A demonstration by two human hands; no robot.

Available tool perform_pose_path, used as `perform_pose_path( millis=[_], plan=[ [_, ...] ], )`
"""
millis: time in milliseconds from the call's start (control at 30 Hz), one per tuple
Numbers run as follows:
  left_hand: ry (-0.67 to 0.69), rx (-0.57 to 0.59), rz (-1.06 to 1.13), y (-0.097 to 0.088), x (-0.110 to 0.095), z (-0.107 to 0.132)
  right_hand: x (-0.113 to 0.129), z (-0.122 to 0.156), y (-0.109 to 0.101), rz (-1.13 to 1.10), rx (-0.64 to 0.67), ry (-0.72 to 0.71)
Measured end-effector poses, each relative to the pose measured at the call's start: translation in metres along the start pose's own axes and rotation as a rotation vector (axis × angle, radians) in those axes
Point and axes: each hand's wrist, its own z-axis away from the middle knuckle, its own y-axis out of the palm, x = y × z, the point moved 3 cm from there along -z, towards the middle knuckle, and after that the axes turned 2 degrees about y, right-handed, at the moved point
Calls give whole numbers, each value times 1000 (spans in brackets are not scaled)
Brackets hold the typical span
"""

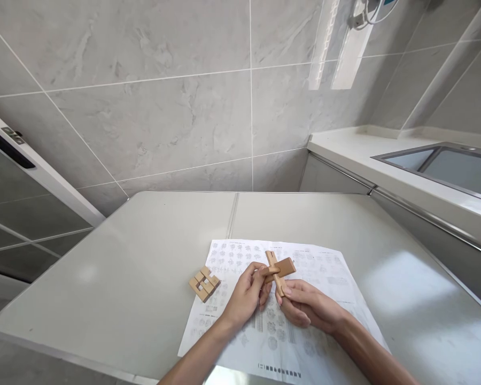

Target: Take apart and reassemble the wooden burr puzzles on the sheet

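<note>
Over a printed sheet, both my hands grip one wooden interlocking puzzle [284, 267] made of crossed flat pieces. My left hand [248, 291] pinches the end of a piece on its left side. My right hand [308, 305] holds the lower end of the long piece between thumb and fingers. A wide, darker flat piece points to the upper right, held by neither hand. Left of my hands lies a second wooden block assembly [204, 284] with square gaps, partly on the sheet's left edge. The instruction sheet [280, 353] shows rows of small diagrams, partly hidden by my arms.
The sheet rests on a pale folding table [116, 278] with a seam down its middle. At right stands a white counter [344, 144] with a sink [457, 166]. A door [36, 176] is at the left, and a grey tiled wall [164, 123] rises behind the table.
</note>
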Motion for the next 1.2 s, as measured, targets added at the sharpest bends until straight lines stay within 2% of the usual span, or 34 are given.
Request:
perform_pose_path(
  millis=[200,367,533,900,1067,1200],
  plan=[
    [-17,-78,-19,-3,1,0,17,4,-10,-107,-230,-129],
    [-28,-66,-62,-2,-1,0,27,5,-27,-218,-449,-290],
    [-42,-47,-93,0,0,1,31,9,-46,-282,-576,-405],
    [-34,17,-215,1,3,2,40,22,-70,-274,-718,-542],
    [-2,38,-348,4,-2,5,42,22,-69,-222,-742,-544],
    [85,17,-545,2,-13,12,40,18,-60,-185,-747,-509]
  ],
)
